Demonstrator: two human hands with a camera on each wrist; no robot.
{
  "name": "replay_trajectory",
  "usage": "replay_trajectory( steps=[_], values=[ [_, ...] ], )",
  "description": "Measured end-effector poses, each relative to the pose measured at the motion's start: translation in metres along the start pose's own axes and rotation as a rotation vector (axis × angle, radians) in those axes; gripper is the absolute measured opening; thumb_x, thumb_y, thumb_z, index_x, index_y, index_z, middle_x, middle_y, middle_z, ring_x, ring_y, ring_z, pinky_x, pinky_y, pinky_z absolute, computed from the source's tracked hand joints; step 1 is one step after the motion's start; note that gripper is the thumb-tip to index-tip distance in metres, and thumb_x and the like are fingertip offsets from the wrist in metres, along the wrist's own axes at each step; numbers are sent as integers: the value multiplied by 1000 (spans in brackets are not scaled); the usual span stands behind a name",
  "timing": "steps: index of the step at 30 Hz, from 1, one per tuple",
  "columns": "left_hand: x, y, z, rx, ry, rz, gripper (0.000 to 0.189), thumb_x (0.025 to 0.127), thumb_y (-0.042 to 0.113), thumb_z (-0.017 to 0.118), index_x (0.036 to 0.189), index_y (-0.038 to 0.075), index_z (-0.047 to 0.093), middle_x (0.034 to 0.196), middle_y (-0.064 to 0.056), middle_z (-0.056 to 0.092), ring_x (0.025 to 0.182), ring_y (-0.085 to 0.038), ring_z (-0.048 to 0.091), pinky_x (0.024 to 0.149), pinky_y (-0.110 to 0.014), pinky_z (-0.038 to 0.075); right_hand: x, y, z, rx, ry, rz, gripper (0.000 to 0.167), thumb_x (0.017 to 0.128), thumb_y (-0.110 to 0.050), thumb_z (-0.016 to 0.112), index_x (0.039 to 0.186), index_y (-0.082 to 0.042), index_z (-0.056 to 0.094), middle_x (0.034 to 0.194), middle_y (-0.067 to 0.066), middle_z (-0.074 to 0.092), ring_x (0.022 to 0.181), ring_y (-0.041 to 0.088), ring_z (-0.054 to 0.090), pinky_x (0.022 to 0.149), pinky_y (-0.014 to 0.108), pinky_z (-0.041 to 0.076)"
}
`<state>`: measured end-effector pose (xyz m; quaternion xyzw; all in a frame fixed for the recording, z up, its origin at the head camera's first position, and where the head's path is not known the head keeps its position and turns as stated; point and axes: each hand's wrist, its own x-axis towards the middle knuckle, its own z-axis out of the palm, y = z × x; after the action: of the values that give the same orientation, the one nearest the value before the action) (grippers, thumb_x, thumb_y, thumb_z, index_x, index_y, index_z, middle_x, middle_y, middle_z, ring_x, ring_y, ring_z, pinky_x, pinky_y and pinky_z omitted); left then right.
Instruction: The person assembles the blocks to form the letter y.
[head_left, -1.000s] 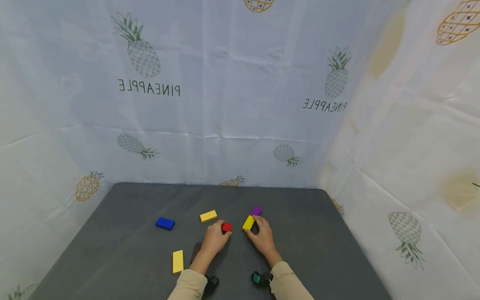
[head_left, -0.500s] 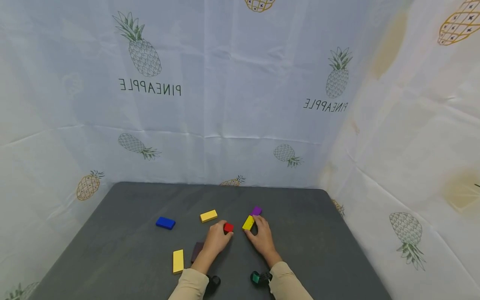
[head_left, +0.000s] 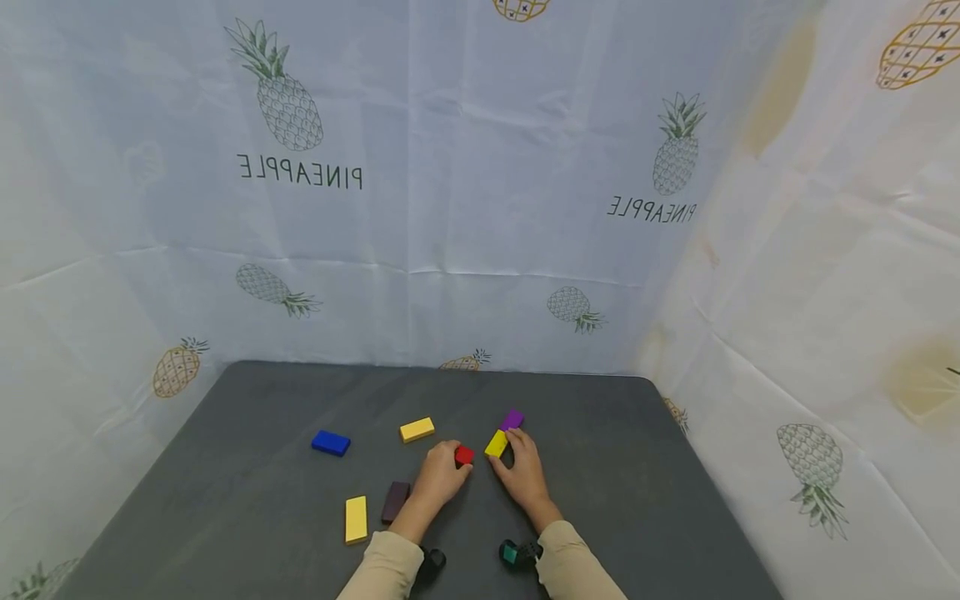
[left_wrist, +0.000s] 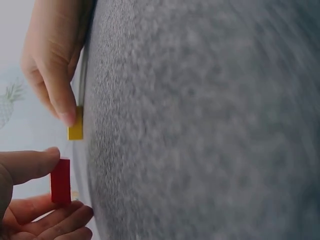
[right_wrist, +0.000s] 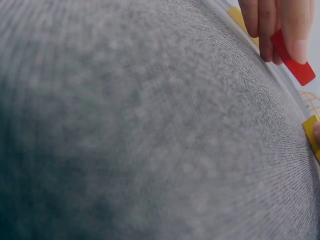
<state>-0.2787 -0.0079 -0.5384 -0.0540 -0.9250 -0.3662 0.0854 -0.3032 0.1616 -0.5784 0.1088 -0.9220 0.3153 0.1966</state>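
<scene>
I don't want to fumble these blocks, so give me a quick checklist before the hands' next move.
1. Red block pinched by the left hand: ok, plain in the left wrist view.
2. Red block lifted off the table: ok, it appears raised in both wrist views.
3. Brighter yellow block held by the right hand: ok.
4. Held blocks apart: ok, a gap shows.
5. Purple block separate from the yellow one: cannot tell.
6. Blue block away from both hands: ok.

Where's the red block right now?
The red block is in the lower middle of the head view, pinched in the left hand, just left of the bright yellow block that the right hand holds.
</scene>
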Motion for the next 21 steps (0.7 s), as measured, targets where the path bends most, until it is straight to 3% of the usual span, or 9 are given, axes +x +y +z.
replay_trajectory(
  steps=[9,16,21],
  values=[
    [5,4,9,38,-35,40,39,75,14,80,105,-7,65,93,-15,61,80,-25,61,74,-41,54,0,2,-1,64,-7,12,49,88,-23,67,127,5,56,133,18,51,123,36,48,102,51,40],
    [6,7,16,47,-68,58,38,75,13,79,103,-8,66,98,-17,61,81,-28,63,75,-42,55,-1,3,0,87,10,1,44,90,-18,62,126,6,56,132,19,52,122,37,48,101,52,40],
    [5,11,18,56,-67,104,37,75,12,79,102,-8,66,107,-21,60,87,-32,64,76,-43,55,-1,2,-1,123,1,20,45,91,-17,61,129,5,55,134,19,51,124,37,47,102,52,39]
  ],
)
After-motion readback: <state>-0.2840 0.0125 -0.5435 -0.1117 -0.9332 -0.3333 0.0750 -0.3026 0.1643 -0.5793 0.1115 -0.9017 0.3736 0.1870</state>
